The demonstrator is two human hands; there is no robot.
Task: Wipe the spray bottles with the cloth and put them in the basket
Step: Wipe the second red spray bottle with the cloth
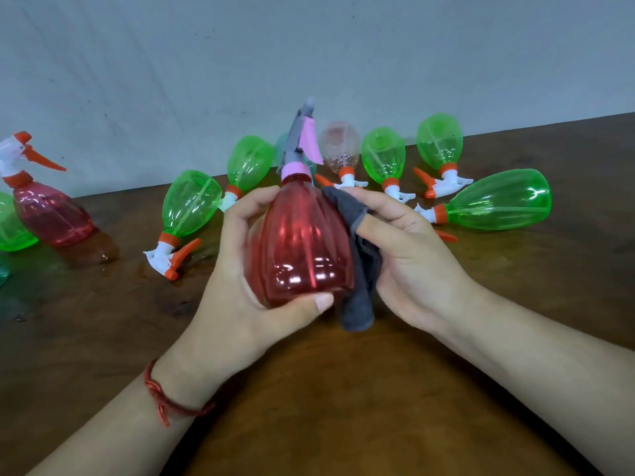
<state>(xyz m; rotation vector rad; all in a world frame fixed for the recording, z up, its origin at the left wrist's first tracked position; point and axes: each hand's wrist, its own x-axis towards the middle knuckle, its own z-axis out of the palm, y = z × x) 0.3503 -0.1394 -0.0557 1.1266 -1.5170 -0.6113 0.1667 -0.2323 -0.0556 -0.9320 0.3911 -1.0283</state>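
Note:
My left hand (240, 269) grips a red spray bottle (302, 249) with a pink collar and a grey and pink spray head, held above the table with its head pointing away from me. Against the bottle's right side my right hand (412, 259) holds a dark grey cloth (357, 269), fingers curled round it. Several green spray bottles (498, 204) with orange and white heads lie on the wooden table (343, 407) behind my hands. No basket is in view.
At the far left a red bottle (51, 214) with an orange trigger stands tilted next to a green one (13, 231). A pale pink bottle (340, 146) lies among the green ones. A grey wall (309, 46) runs along the table's far edge.

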